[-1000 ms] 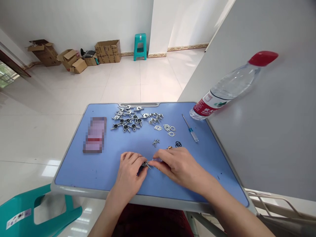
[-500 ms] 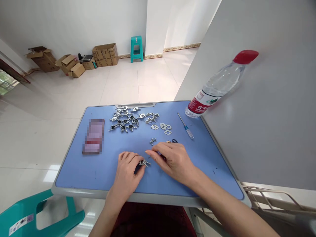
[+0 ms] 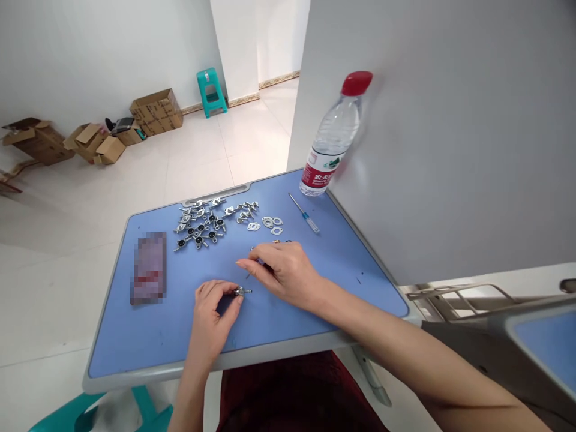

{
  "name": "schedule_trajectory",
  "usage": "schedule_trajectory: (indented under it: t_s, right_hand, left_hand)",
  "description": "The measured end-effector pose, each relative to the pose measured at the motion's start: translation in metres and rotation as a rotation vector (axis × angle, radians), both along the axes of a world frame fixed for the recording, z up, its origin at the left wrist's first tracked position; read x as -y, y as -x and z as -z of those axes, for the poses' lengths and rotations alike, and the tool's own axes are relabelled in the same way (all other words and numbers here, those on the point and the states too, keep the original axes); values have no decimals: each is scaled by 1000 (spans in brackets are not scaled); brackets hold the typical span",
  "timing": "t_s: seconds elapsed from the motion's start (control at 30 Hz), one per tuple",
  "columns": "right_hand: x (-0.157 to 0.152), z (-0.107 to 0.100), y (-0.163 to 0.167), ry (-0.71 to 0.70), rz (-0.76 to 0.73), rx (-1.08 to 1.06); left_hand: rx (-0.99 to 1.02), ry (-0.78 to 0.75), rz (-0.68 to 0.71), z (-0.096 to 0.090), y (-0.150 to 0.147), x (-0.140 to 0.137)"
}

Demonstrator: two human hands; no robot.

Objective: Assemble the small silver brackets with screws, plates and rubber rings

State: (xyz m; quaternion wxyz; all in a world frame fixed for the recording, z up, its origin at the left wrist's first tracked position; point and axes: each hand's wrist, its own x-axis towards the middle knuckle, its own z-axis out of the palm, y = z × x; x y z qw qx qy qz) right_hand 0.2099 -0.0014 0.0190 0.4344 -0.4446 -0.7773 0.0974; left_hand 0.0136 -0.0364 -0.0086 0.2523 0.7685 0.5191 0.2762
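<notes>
My left hand [image 3: 210,318] is closed, thumb and fingertips pinching a small metal fitting [image 3: 242,291] with a flange and a short stem, just above the table. To its upper right, my right hand [image 3: 285,273] is curled with thumb and forefinger together. A thin dark tip [image 3: 248,276] pokes out below those fingers; the rest of what they grip is hidden. Beyond the hands lie several similar metal fittings [image 3: 201,228], some with round black centres. Small metal levers [image 3: 247,211] and flat metal gaskets [image 3: 267,222] sit to their right. Part of a black ring shows behind the right hand.
A screwdriver [image 3: 304,213] with a clear and blue handle lies at the right of the blue table [image 3: 144,342]. A water bottle [image 3: 330,147] stands near a grey panel [image 3: 432,150]. A blurred-out phone-like object [image 3: 150,267] lies left.
My view has swung to the right, so the table and everything on it sit further left. The fitting in my left hand appears turned slightly. Both hands keep their grips.
</notes>
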Motion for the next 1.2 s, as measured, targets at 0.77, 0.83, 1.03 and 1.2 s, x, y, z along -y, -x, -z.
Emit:
schedule_trajectory:
  t_s: [0.77,0.83,1.03,1.2]
  right_hand:
    - [-11,12,4,217,-151,75]
    - [-13,12,3,244,-157,41]
    - [-18,5,-2,331,-34,-121]
    - [-18,-5,-7,329,6,-237]
  left_hand:
    - [-77,-177,-70,7,-5,5]
    - [-5,-113,-78,6,-5,9]
    - [85,-36,-36,-1,-2,13]
    - [16,-47,-78,-14,5,-4]
